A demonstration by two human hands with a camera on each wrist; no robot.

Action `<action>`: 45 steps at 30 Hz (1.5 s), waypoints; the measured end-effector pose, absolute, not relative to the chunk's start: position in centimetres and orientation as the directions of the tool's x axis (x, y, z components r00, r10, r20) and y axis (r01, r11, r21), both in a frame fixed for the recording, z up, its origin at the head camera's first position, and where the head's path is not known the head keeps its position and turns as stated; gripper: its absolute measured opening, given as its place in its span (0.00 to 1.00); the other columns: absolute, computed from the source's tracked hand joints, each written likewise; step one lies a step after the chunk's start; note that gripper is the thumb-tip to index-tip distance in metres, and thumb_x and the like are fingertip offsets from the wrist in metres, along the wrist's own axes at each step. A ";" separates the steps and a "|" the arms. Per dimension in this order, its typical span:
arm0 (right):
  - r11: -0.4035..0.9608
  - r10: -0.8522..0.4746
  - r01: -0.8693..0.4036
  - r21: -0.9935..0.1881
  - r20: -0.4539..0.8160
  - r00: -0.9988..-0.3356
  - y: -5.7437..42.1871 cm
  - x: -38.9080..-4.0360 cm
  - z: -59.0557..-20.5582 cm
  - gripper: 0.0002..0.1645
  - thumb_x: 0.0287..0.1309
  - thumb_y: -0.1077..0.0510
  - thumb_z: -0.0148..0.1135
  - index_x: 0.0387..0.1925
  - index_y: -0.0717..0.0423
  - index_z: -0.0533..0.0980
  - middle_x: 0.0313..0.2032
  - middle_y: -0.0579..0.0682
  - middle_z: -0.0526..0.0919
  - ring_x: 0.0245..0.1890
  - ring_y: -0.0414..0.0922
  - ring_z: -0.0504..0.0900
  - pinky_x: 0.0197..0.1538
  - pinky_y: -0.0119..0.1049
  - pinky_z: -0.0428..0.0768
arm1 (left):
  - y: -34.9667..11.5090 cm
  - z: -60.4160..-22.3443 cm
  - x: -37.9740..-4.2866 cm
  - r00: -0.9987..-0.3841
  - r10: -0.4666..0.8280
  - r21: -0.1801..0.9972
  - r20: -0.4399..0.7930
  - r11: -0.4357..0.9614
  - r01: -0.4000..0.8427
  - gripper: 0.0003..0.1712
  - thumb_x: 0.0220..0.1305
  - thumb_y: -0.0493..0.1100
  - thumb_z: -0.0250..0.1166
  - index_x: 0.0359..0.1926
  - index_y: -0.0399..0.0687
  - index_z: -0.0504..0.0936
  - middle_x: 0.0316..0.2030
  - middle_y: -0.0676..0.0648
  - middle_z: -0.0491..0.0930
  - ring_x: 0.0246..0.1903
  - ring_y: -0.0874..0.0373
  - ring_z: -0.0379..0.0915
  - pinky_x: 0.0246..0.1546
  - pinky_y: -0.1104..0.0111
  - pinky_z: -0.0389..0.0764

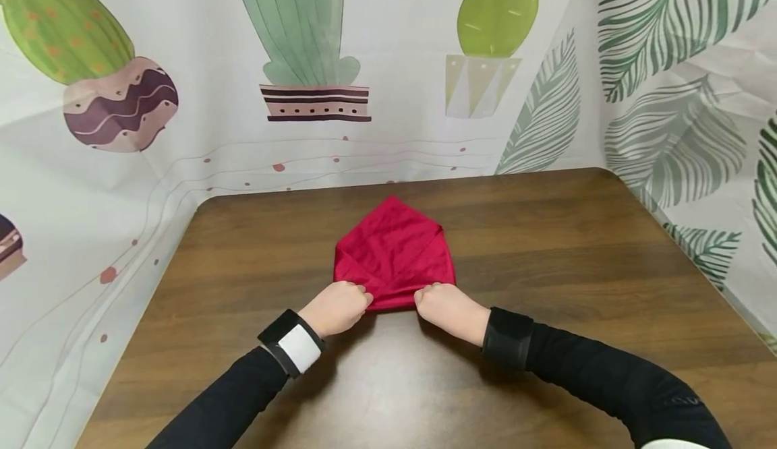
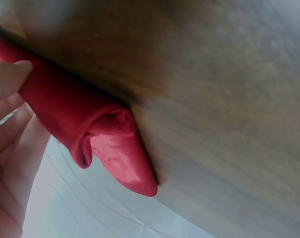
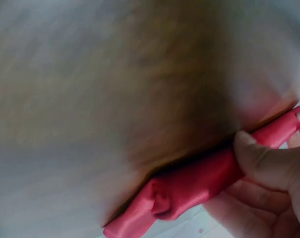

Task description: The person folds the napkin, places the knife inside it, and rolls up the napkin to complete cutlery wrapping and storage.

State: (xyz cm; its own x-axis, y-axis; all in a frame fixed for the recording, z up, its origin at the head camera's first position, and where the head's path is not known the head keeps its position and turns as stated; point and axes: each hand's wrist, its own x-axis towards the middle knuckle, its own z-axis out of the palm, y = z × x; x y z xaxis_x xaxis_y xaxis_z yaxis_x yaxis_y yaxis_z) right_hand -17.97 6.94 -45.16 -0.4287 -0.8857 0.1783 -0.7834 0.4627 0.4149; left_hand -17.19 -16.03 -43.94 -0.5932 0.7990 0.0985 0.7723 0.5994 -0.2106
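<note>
A red satiny cloth (image 1: pixel 394 247) lies on the wooden table, its far end folded to a point and its near edge rolled. My left hand (image 1: pixel 338 306) grips the near left part of that edge. Opposite it, my right hand (image 1: pixel 448 307) grips the near right part. In the left wrist view the thumb presses on the rolled cloth (image 2: pixel 65 104), with the fingers behind it and the layered roll end showing. The right wrist view has the thumb across the roll (image 3: pixel 199 191) and the fingers curled behind.
The brown wooden table (image 1: pixel 546 247) reaches around the cloth on all sides. Behind it hangs a white sheet (image 1: pixel 407 38) printed with cacti and leaves. Both wrists wear black bands (image 1: pixel 508 338).
</note>
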 end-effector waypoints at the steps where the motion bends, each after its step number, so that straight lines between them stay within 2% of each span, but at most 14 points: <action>1: 0.464 -0.885 -0.787 0.407 0.179 -0.429 6.9 -17.9 -45.2 0.10 0.41 0.65 0.64 0.15 0.56 0.70 0.12 0.47 0.67 0.15 0.41 0.70 0.22 0.28 0.71 | -16.0 -43.8 -17.2 -0.591 0.802 -0.194 0.093 0.597 0.779 0.06 0.47 0.36 0.63 0.20 0.46 0.73 0.14 0.50 0.68 0.18 0.57 0.70 0.21 0.70 0.71; 4: 0.471 -0.882 -0.795 0.382 0.176 -0.438 6.7 -18.0 -45.1 0.11 0.40 0.65 0.64 0.14 0.55 0.70 0.12 0.47 0.68 0.15 0.41 0.72 0.21 0.29 0.71 | -16.1 -43.6 -17.4 -0.597 0.798 -0.134 0.077 0.602 0.787 0.08 0.47 0.35 0.64 0.25 0.45 0.72 0.12 0.52 0.66 0.15 0.59 0.67 0.21 0.72 0.71; 8: 0.487 -0.873 -0.809 0.328 0.159 -0.461 6.4 -18.9 -44.6 0.10 0.40 0.65 0.64 0.14 0.54 0.72 0.11 0.46 0.69 0.15 0.42 0.72 0.19 0.30 0.71 | -16.4 -43.5 -18.0 -0.637 0.769 -0.036 0.050 0.639 0.768 0.10 0.46 0.35 0.66 0.28 0.46 0.72 0.13 0.55 0.66 0.15 0.62 0.65 0.21 0.72 0.71; 19: 0.539 -0.839 -0.831 0.138 0.006 -0.544 6.2 -21.8 -42.9 0.10 0.39 0.60 0.66 0.16 0.54 0.71 0.16 0.47 0.71 0.20 0.45 0.73 0.26 0.35 0.73 | -16.3 -42.6 -19.1 -0.765 0.642 0.197 -0.054 0.758 0.622 0.07 0.49 0.32 0.62 0.32 0.43 0.79 0.24 0.51 0.77 0.25 0.57 0.73 0.32 0.68 0.75; 23: 0.560 -0.826 -0.827 0.049 -0.031 -0.562 6.3 -22.7 -42.7 0.11 0.41 0.62 0.65 0.15 0.53 0.70 0.15 0.46 0.69 0.20 0.43 0.72 0.25 0.33 0.73 | -16.4 -42.8 -19.4 -0.782 0.620 0.271 -0.073 0.767 0.582 0.08 0.50 0.31 0.62 0.34 0.42 0.80 0.28 0.49 0.78 0.29 0.57 0.74 0.35 0.67 0.75; 26: 0.584 -0.811 -0.811 -0.035 -0.065 -0.581 6.3 -23.2 -42.7 0.10 0.43 0.63 0.64 0.16 0.53 0.70 0.15 0.45 0.68 0.19 0.42 0.71 0.25 0.32 0.72 | -16.6 -43.3 -19.6 -0.779 0.623 0.288 -0.071 0.761 0.582 0.08 0.50 0.29 0.61 0.33 0.42 0.79 0.28 0.49 0.76 0.30 0.58 0.72 0.35 0.69 0.74; 28: 0.595 -0.804 -0.802 -0.049 -0.059 -0.592 6.3 -23.3 -42.7 0.09 0.43 0.63 0.65 0.18 0.54 0.71 0.16 0.45 0.70 0.19 0.42 0.71 0.24 0.32 0.72 | -16.7 -43.6 -19.7 -0.779 0.623 0.287 -0.068 0.760 0.583 0.08 0.50 0.29 0.61 0.33 0.42 0.79 0.28 0.50 0.74 0.30 0.59 0.70 0.35 0.70 0.74; 31: 0.575 -0.818 -0.813 0.098 0.052 -0.572 6.3 -22.6 -43.2 0.07 0.43 0.65 0.64 0.20 0.54 0.73 0.17 0.46 0.72 0.21 0.43 0.73 0.24 0.32 0.73 | -16.7 -43.9 -19.8 -0.777 0.627 0.281 -0.056 0.757 0.590 0.08 0.50 0.28 0.60 0.32 0.42 0.79 0.27 0.50 0.73 0.30 0.59 0.69 0.34 0.71 0.73; 35: 0.491 -0.871 -0.749 0.444 0.228 -0.435 6.0 -20.7 -44.4 0.10 0.42 0.69 0.55 0.14 0.55 0.74 0.14 0.48 0.70 0.16 0.43 0.69 0.16 0.30 0.70 | -16.5 -43.9 -19.8 -0.776 0.628 0.272 -0.055 0.757 0.594 0.07 0.51 0.29 0.60 0.32 0.41 0.79 0.28 0.50 0.73 0.30 0.58 0.70 0.34 0.70 0.73; 38: 0.432 -0.902 -0.665 0.609 0.268 -0.340 5.6 -19.6 -45.2 0.12 0.42 0.70 0.47 0.17 0.59 0.76 0.14 0.50 0.72 0.13 0.44 0.69 0.16 0.31 0.70 | -16.3 -43.9 -19.7 -0.786 0.616 0.212 -0.051 0.776 0.594 0.07 0.51 0.31 0.61 0.32 0.44 0.80 0.27 0.51 0.72 0.29 0.59 0.70 0.32 0.70 0.74; 41: 0.402 -0.914 -0.611 0.682 0.258 -0.313 5.0 -19.4 -45.6 0.13 0.44 0.70 0.43 0.22 0.62 0.76 0.16 0.51 0.74 0.13 0.45 0.71 0.18 0.33 0.72 | -15.9 -44.0 -19.2 -0.792 0.610 0.035 0.010 0.792 0.610 0.07 0.51 0.32 0.62 0.29 0.48 0.81 0.24 0.51 0.70 0.27 0.59 0.70 0.28 0.70 0.74; 45: 0.373 -0.927 -0.661 0.651 0.221 -0.305 4.6 -19.7 -45.4 0.08 0.44 0.67 0.51 0.16 0.56 0.72 0.14 0.47 0.71 0.13 0.40 0.71 0.17 0.29 0.70 | -14.4 -44.4 -18.0 -0.749 0.645 -0.226 0.152 0.760 0.609 0.03 0.48 0.36 0.64 0.23 0.49 0.81 0.21 0.49 0.70 0.22 0.55 0.69 0.20 0.67 0.74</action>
State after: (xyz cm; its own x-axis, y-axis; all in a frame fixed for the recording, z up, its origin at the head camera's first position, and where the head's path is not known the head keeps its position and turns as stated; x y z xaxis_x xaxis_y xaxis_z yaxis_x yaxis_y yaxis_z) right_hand -19.75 4.65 -45.44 -0.3048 -0.9265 0.2206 -0.6611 0.3725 0.6513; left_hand -18.05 -14.40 -44.44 -0.7487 0.6454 0.1516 0.6094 0.7600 -0.2258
